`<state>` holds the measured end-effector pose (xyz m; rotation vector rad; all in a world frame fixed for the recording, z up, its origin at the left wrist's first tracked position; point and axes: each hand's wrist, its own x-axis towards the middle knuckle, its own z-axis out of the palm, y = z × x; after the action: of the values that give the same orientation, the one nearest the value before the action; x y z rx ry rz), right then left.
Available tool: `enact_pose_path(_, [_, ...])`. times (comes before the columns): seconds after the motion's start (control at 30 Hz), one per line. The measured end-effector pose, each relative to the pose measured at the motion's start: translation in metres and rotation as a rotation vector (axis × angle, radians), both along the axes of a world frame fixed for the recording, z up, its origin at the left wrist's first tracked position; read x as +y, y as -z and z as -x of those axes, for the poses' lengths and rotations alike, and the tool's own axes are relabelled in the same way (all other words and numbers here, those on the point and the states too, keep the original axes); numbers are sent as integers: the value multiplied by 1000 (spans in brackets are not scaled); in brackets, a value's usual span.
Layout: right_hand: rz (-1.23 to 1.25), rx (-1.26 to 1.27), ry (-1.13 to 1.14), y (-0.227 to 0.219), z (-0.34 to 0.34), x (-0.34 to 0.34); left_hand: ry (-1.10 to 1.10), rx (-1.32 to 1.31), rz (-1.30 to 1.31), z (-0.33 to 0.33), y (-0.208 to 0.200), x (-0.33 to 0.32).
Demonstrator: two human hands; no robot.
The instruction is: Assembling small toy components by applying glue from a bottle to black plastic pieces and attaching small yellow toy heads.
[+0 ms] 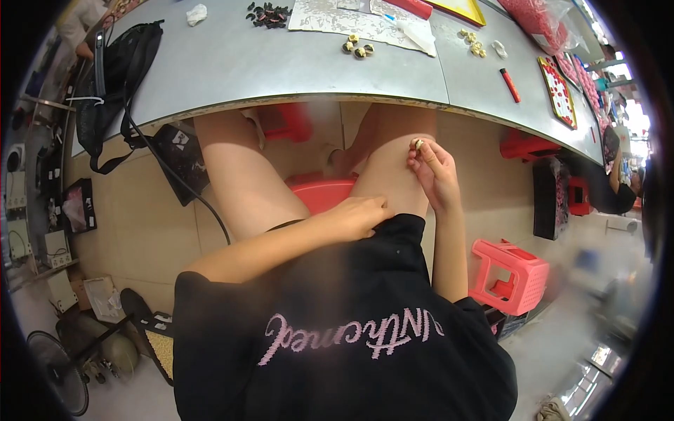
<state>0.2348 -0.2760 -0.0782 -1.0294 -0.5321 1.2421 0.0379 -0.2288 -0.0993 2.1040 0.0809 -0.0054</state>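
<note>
Cream piece (419, 144), just one, sits right of centre in the frame, pinched by the right grip (440, 174) below the front edge of the bench (295, 78), while the left grip (357, 219) curls near the shirt (337, 281), contents unclear, and four black-and-cream pieces (360, 52) lie upper centre with open surface before them.

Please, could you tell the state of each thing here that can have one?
Right hand: closed, pinching the small cream piece.
Left hand: curled near the shirt; grip unclear.
Small cream piece: held, partly hidden.
Black bag: lying on the table, strap hanging down.
Red stick: lying flat.
Dark pieces: loosely heaped.
White wad at left: crumpled.
Tray at right: loaded with red and white pieces.
</note>
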Motion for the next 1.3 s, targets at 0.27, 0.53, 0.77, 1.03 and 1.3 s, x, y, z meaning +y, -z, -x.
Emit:
enact_pose_path(0.27, [-45,-56,32,-4,2,-9,-124,-59,-218,-2,20,-28])
enact_pose_path(0.53, [-159,-69,67,-16,-2,-9,-531,-93,-43,-7,2,-39])
enact_pose_path(0.77, [-215,-76,106,-37,2,1,-462,-81,-135,-13,-4,-31])
enact_pose_path(1.03, [-147,-80,65,-30,15,22,-819,-247,-143,-55,31,-11])
enact_pose_path(1.3, [-152,-98,89,-31,11,47,-810,-279,-177,-57,38,-4])
